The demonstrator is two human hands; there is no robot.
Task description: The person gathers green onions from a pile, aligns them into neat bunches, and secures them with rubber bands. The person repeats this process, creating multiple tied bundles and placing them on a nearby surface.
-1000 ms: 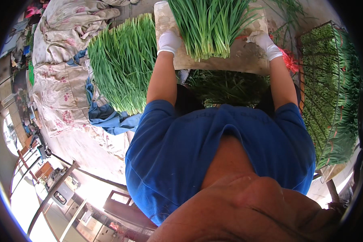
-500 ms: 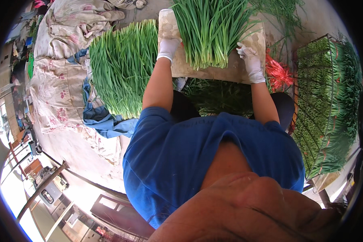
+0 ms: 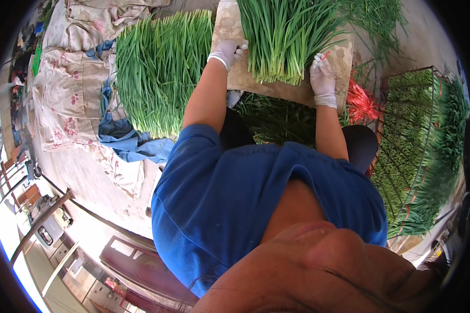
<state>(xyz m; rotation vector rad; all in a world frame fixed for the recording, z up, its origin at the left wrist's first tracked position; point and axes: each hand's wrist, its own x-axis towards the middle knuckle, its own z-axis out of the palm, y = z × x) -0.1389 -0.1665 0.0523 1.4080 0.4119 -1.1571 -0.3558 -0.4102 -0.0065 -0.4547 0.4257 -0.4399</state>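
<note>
A thick bunch of long green garlic chives (image 3: 287, 41) lies on a worn board (image 3: 240, 78), its pale cut ends toward me. Both my hands wear white gloves. My left hand (image 3: 227, 53) is at the bunch's left side, fingers curled, with a speck of red at the fingertips. At the right side, my right hand (image 3: 322, 78) is closed, and a short end of red plastic strip (image 3: 326, 54) sticks out of its fingertips. Any part of the strip under the bunch is hidden by the stalks.
To the left a broad pile of chives (image 3: 162, 73) rests beside flowered cloth (image 3: 65, 78) and blue cloth (image 3: 136, 146). Red strips (image 3: 361, 101) lie right of the board. A wire-framed crate (image 3: 407, 151) of tied bunches stands further right. Loose leaves (image 3: 373, 21) lie at the far right.
My right hand has closed and now shows a red strip end at its fingertips. My left hand's fingers have come away from the board's edge toward the bunch. The whole view has shifted slightly.
</note>
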